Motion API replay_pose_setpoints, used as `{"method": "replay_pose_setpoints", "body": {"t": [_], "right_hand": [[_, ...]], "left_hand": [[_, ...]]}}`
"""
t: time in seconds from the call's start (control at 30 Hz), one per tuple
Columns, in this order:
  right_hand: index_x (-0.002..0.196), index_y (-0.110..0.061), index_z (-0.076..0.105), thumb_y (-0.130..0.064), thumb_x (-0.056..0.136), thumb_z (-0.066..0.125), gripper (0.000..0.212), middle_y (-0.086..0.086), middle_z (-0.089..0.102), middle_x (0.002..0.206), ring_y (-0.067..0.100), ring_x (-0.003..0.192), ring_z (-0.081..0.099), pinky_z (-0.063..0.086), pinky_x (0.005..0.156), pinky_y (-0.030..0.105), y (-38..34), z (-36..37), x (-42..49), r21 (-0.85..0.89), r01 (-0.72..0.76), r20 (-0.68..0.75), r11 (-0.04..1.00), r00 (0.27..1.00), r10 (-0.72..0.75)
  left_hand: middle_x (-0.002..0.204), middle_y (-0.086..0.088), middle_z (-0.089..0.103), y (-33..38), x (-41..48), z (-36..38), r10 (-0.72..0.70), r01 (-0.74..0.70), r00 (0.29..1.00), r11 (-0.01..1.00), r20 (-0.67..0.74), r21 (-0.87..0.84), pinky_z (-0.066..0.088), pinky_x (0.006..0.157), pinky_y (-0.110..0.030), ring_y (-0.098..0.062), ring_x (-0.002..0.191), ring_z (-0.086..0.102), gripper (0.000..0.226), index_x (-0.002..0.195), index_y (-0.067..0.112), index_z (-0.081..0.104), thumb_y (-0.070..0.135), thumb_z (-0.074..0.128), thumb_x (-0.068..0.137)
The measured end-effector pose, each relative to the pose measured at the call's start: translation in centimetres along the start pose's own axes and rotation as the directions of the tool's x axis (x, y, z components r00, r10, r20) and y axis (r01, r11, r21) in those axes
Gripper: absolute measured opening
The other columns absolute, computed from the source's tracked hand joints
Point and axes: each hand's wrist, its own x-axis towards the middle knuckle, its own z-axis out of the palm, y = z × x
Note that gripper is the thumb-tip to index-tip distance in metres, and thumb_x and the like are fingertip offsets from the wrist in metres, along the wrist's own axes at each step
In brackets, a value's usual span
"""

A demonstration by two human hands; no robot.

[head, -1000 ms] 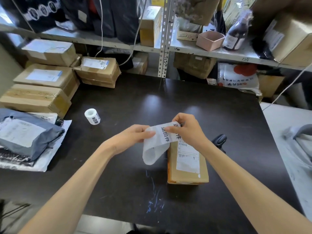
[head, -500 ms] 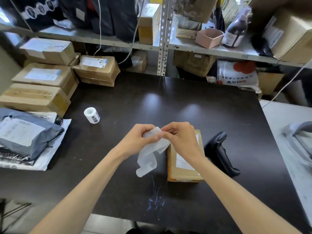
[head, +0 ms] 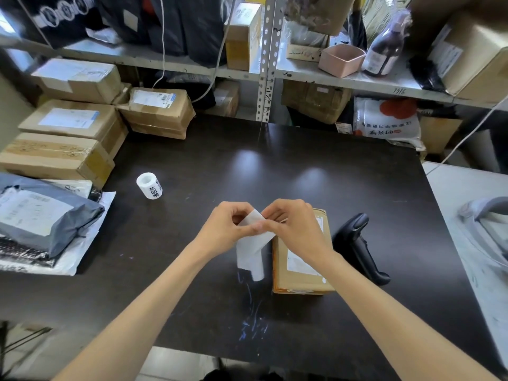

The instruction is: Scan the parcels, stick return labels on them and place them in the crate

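I am watching the left hand (head: 228,229) and right hand (head: 297,229) both pinching a white label strip (head: 251,251), its tail hanging toward the camera. The right hand is covering the far end of the cardboard parcel (head: 299,270), which is lying lengthwise, pointing away, on the dark table (head: 192,284). A scanner (head: 360,248) is lying just beside it on the right, and a label roll (head: 149,186) is sitting farther back on the left.

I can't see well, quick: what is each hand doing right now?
Left hand: pinching the white label strip.
Right hand: pinching the same strip too.

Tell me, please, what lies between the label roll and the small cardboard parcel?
Head view: the left hand, pinching a white label strip, above dark tabletop.
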Motion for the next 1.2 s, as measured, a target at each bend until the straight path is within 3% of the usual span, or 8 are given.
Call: {"method": "replay_pose_setpoints", "body": {"t": [0.13, 0.47, 0.6, 0.67, 0.77, 0.87, 1.1, 1.2], "right_hand": [[0.091, -0.012, 0.078, -0.022, 0.084, 0.075, 0.012, -0.004, 0.072, 0.077, 0.007, 0.069, 0.068, 0.056, 0.065, 0.018, 0.5, 0.1, 0.4, 0.082, -0.038, 0.002, 0.996, 0.999, 0.038], [0.080, -0.010, 0.070, -0.006, 0.092, 0.060, 0.016, 0.007, 0.069, 0.081, 0.021, 0.080, 0.066, 0.060, 0.064, 0.033, 2.8, -0.9, 1.5, 0.370, -0.293, -0.126, 0.882, 0.924, 0.360], [0.078, -0.008, 0.069, -0.008, 0.088, 0.059, 0.015, 0.007, 0.066, 0.080, 0.020, 0.070, 0.062, 0.056, 0.051, 0.028, 4.2, -1.8, 1.6, 0.369, -0.405, -0.297, 0.837, 0.802, 0.519], [0.076, -0.010, 0.069, -0.009, 0.087, 0.059, 0.015, 0.006, 0.067, 0.077, 0.019, 0.063, 0.061, 0.057, 0.057, 0.034, 4.3, -1.9, 1.4, 0.321, -0.426, -0.325, 0.846, 0.789, 0.521], [0.072, -0.009, 0.068, -0.013, 0.085, 0.060, 0.016, 0.003, 0.066, 0.070, 0.023, 0.067, 0.065, 0.056, 0.065, 0.039, 4.1, -1.5, 1.1, 0.301, -0.451, -0.330, 0.840, 0.777, 0.536], [0.062, -0.009, 0.062, -0.017, 0.081, 0.062, 0.021, 0.001, 0.064, 0.064, 0.028, 0.071, 0.067, 0.054, 0.069, 0.041, 3.5, -1.0, 0.9, 0.297, -0.465, -0.332, 0.834, 0.769, 0.546], [0.072, 0.000, 0.066, -0.019, 0.078, 0.061, 0.021, 0.007, 0.068, 0.063, 0.022, 0.059, 0.066, 0.053, 0.058, 0.035, 2.4, -0.9, 0.4, 0.366, -0.526, -0.267, 0.768, 0.731, 0.628], [0.077, -0.005, 0.069, -0.024, 0.085, 0.063, 0.021, 0.002, 0.067, 0.063, 0.012, 0.051, 0.057, 0.041, 0.051, 0.024, 2.6, -1.6, -0.1, 0.693, -0.470, -0.074, 0.547, 0.708, 0.702]], "left_hand": [[0.066, 0.014, 0.064, -0.2, 0.0, 0.1, -0.003, 0.004, 1.000, 0.999, -0.020, 0.045, 0.039, 0.056, -0.013, -0.002, 0.060, 0.054, 0.018, 0.085, 0.020, 0.075, 0.030, 0.084, 0.073], [0.087, 0.004, 0.070, -2.1, 0.3, -0.8, -0.135, 0.135, 0.990, 0.991, 0.029, 0.011, 0.049, 0.074, -0.029, -0.017, 0.084, 0.065, 0.014, 0.091, 0.021, 0.071, 0.017, 0.079, 0.079], [0.091, 0.003, 0.063, -3.9, 1.3, -0.9, -0.368, 0.339, 0.929, 0.890, 0.038, 0.305, 0.042, 0.064, -0.025, -0.019, 0.087, 0.059, 0.015, 0.092, 0.020, 0.060, 0.021, 0.073, 0.084], [0.117, -0.005, 0.055, -4.0, 1.6, -0.3, -0.432, 0.371, 0.902, 0.783, 0.009, 0.500, 0.045, 0.083, -0.030, -0.024, 0.108, 0.053, 0.042, 0.120, 0.012, 0.053, 0.027, 0.072, 0.086], [0.132, -0.008, 0.042, -2.8, 1.5, 1.6, -0.181, 0.216, 0.976, 0.797, -0.118, 0.564, 0.034, 0.102, -0.029, -0.025, 0.124, 0.039, 0.066, 0.139, 0.008, 0.040, 0.032, 0.071, 0.086], [0.109, 0.006, 0.052, -0.3, 1.1, 3.7, 0.146, -0.091, 0.986, 0.886, -0.085, 0.454, 0.040, 0.088, -0.018, -0.008, 0.101, 0.048, 0.047, 0.119, 0.018, 0.056, 0.036, 0.075, 0.079], [0.086, 0.006, 0.065, 1.8, 1.4, 6.4, 0.170, -0.108, 0.977, 0.912, -0.125, 0.395, 0.052, 0.074, -0.023, -0.010, 0.078, 0.060, 0.003, 0.090, 0.017, 0.064, 0.017, 0.066, 0.090], [0.076, 0.006, 0.068, 1.5, 1.8, 6.1, 0.059, -0.022, 0.973, 0.986, -0.222, 0.163, 0.049, 0.066, -0.017, -0.003, 0.068, 0.061, 0.008, 0.081, 0.017, 0.064, 0.015, 0.068, 0.087]]}}
